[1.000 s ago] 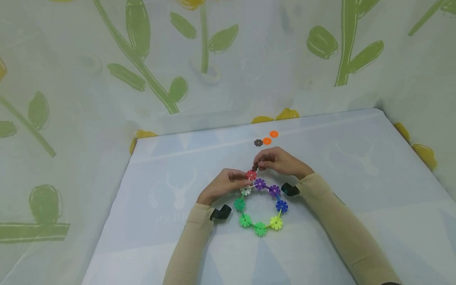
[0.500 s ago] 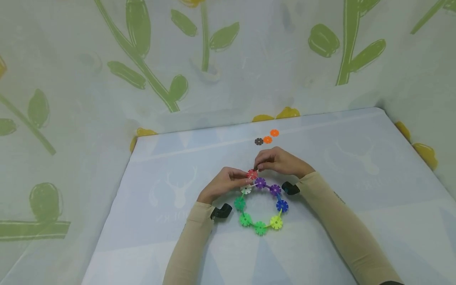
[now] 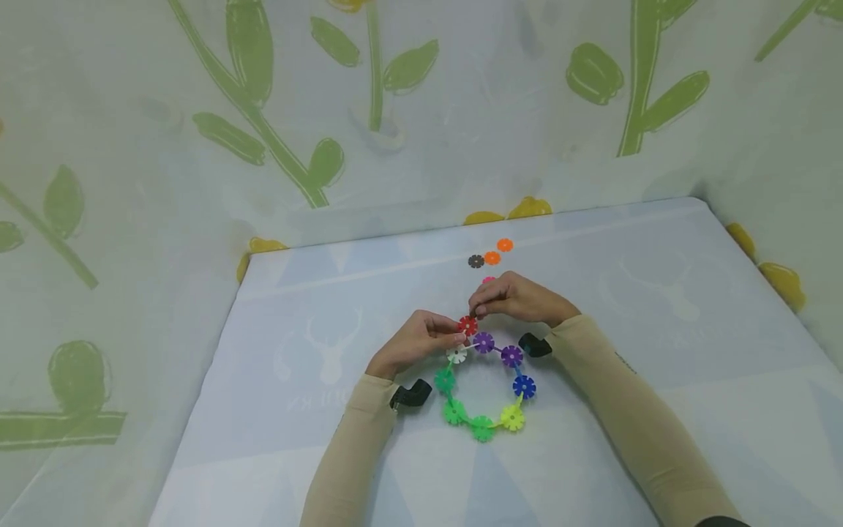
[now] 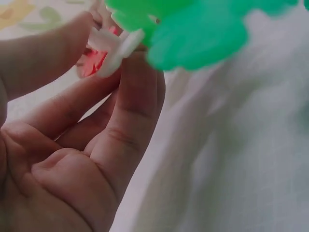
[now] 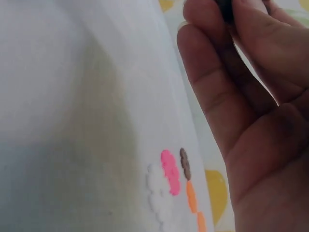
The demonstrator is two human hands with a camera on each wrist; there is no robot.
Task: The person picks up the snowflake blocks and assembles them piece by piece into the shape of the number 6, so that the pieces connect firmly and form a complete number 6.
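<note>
A ring of interlocking flower-shaped discs lies on the table, with green discs (image 3: 454, 412), a yellow disc (image 3: 512, 419), a blue disc (image 3: 524, 387) and purple discs (image 3: 484, 342). At its far left, my left hand (image 3: 418, 340) pinches a red disc (image 3: 467, 326) between thumb and fingers, close beside a white disc (image 4: 113, 50). My right hand (image 3: 516, 298) pinches a dark disc (image 5: 226, 10) at the red disc's far edge. Fingers mostly hide that dark disc, so I cannot tell whether the two are joined.
Beyond the right hand lie a pink disc (image 3: 489, 279), a dark brown disc (image 3: 476, 261) and orange discs (image 3: 492, 258). White discs (image 5: 158, 198) lie beside the pink one in the right wrist view. The table (image 3: 296, 351) meets a flower-patterned cloth wall (image 3: 461, 146).
The right hand has brought the dark disc down against the red disc, and fingers now cover most of it. The pink disc has come into view behind that hand.
</note>
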